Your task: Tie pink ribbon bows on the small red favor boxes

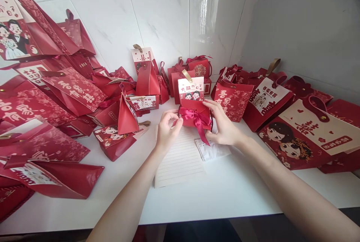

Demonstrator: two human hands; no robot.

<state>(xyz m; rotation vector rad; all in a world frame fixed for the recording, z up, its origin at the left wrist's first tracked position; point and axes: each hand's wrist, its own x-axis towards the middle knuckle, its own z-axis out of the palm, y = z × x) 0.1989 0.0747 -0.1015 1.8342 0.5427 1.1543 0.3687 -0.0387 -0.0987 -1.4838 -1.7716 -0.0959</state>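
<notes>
A small red gift box (197,116) with a red ribbon bow (196,116) sits upright at the middle of the white table (225,193). My left hand (166,129) grips its left side, fingers curled with thumb and forefinger pinching near the bow. My right hand (222,124) holds the box's right side, fingers wrapped round the top edge. A cream card with two cartoon figures (191,89) and a gold tab rises behind the box. Under my hands lie a lined sheet of paper (180,159) and a small white packet (210,150).
Many red paper gift bags and boxes crowd the table: a pile on the left (70,88), several at the back (198,67), and larger bags with cartoon couples on the right (306,137). White tiled walls (157,17) close in the corner behind. The table's front edge runs along the bottom.
</notes>
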